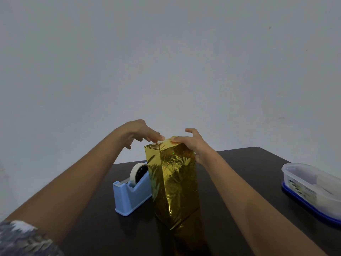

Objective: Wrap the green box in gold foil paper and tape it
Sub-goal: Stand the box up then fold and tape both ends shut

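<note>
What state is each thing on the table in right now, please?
Foil-wrapped box: upright, gold foil covering every visible side.
Tape dispenser: roll loaded, partly hidden behind box.
Plastic container: resting on blue base; contents unclear.
Left hand: fingertips touching foil top.
Right hand: holding box top.

Plain grey wall (166,61), dark table (249,163)

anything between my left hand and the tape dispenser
Nothing visible. The left hand touches the top of the gold-wrapped box; the tape dispenser sits below it, left of the box, with open air between.
</note>
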Demonstrator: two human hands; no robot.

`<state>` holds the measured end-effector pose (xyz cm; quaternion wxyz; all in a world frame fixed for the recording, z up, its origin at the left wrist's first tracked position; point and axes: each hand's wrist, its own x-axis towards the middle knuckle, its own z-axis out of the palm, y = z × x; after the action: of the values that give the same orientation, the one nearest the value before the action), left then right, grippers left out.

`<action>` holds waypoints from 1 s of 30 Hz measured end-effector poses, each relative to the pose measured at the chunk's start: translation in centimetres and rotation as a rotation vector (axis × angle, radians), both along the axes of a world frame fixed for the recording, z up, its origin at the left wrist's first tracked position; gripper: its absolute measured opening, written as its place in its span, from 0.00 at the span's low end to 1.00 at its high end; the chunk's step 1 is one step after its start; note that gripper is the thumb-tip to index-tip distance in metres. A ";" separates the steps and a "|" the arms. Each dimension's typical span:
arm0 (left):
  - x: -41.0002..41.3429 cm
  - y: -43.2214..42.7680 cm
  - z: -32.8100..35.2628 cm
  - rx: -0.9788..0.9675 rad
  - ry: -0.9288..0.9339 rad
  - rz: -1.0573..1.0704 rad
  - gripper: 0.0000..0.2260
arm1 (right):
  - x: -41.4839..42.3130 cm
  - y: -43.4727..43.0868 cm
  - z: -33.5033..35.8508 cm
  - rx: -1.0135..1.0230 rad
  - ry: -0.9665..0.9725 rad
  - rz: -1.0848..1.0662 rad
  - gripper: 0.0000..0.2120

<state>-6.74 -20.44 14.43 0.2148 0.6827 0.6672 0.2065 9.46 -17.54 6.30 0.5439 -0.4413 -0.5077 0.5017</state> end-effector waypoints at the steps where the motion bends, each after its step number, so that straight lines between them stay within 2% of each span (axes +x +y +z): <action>1: -0.1 0.1 0.0 -0.010 -0.020 0.001 0.19 | 0.0 -0.1 0.0 0.001 -0.004 -0.001 0.34; 8: -0.4 0.5 -0.7 0.002 -0.136 0.044 0.12 | 0.1 -0.1 -0.1 0.003 -0.011 -0.013 0.35; 10: -0.7 0.2 -1.1 0.098 -0.150 -0.016 0.11 | 0.1 0.0 -0.1 0.006 -0.011 -0.012 0.35; 14: -2.6 -0.4 -1.8 0.482 -0.168 -0.276 0.07 | 0.1 0.2 -0.2 0.003 -0.015 -0.008 0.35; 17: -4.0 -0.4 -2.0 0.542 -0.019 -0.425 0.07 | 0.2 -0.1 0.0 -0.005 -0.007 0.008 0.34; 22: -4.0 -0.3 -2.3 0.622 0.260 -0.461 0.11 | 0.4 -0.6 0.5 -0.016 -0.037 0.026 0.34; 25: -3.6 -0.3 -2.2 0.685 0.362 -0.476 0.05 | 0.6 -0.7 0.5 -0.023 -0.066 0.028 0.33; 30: -2.9 -0.2 -2.6 0.823 0.492 -0.509 0.04 | 0.5 -0.9 0.7 -0.033 -0.114 0.018 0.33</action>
<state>-9.60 -20.63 11.79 -0.1894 0.8786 0.3756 0.2262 10.01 -18.48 6.97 0.5021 -0.4734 -0.5333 0.4892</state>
